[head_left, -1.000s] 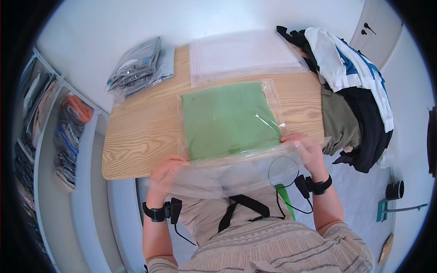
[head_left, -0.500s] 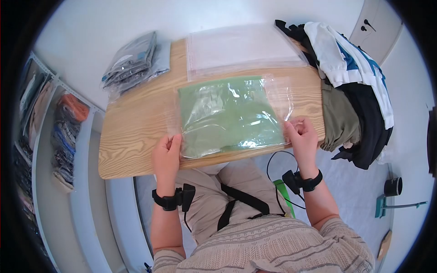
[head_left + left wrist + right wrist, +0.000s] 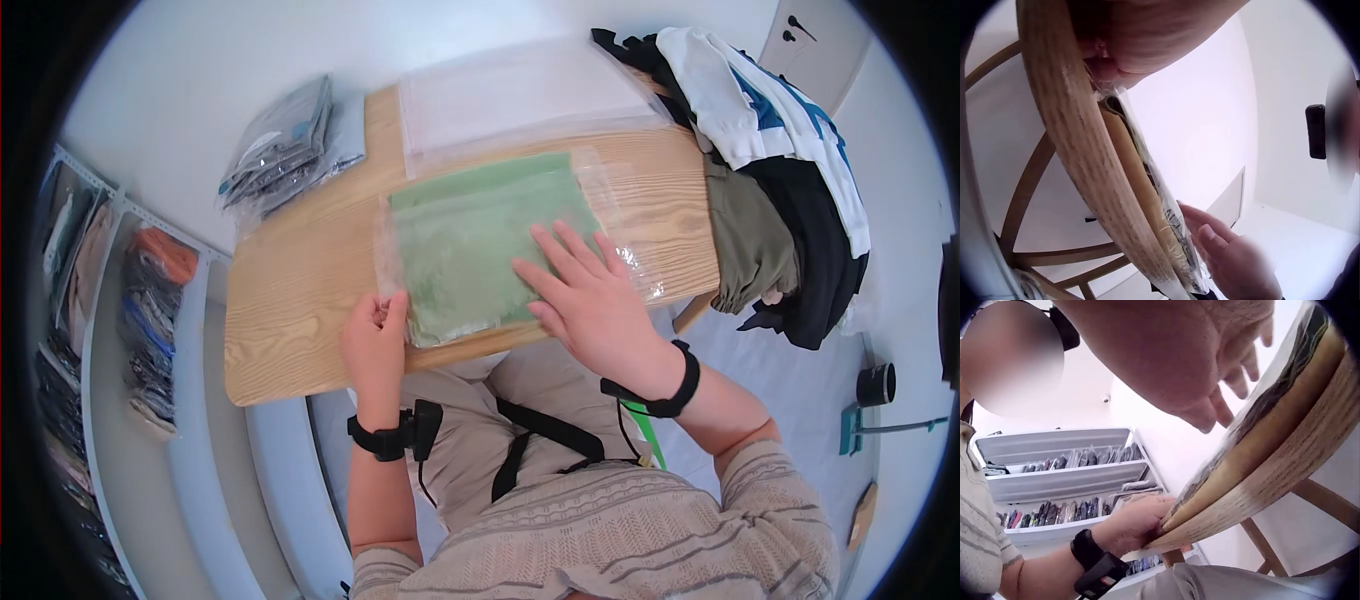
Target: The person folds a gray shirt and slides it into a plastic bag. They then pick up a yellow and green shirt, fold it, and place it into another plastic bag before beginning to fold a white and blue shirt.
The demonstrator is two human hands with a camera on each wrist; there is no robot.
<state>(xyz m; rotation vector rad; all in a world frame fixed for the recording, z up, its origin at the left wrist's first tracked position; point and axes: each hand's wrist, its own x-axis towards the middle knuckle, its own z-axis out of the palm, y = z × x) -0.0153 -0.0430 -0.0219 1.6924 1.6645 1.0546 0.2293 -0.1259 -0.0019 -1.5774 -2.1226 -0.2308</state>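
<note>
A folded green cloth item (image 3: 460, 240) lies flat inside a clear plastic bag (image 3: 620, 200) near the front edge of the table (image 3: 290, 310). At the bag's near left corner, my left hand (image 3: 375, 335) pinches the plastic between thumb and curled fingers. My right hand (image 3: 600, 310) is spread over the right half of the bag, fingers straight and apart, palm down. From the right wrist view, the straight fingers of that hand (image 3: 1172, 356) hang right at the bag's upper face. A tan layer (image 3: 1129, 150) shows along the bag's near side in the left wrist view.
A stack of bagged grey garments (image 3: 285, 140) sits at the table's back left. Flat clear bags (image 3: 520, 100) lie along the back. Loose clothes, including a white and blue top (image 3: 710, 110), drape over the right edge. Shelves (image 3: 100, 340) with bagged clothes stand left.
The bag's near flap, earlier spread over my lap, now lies folded in at the table edge. My right hand has released the right corner and moved left onto the bag; the left stays at its corner.
</note>
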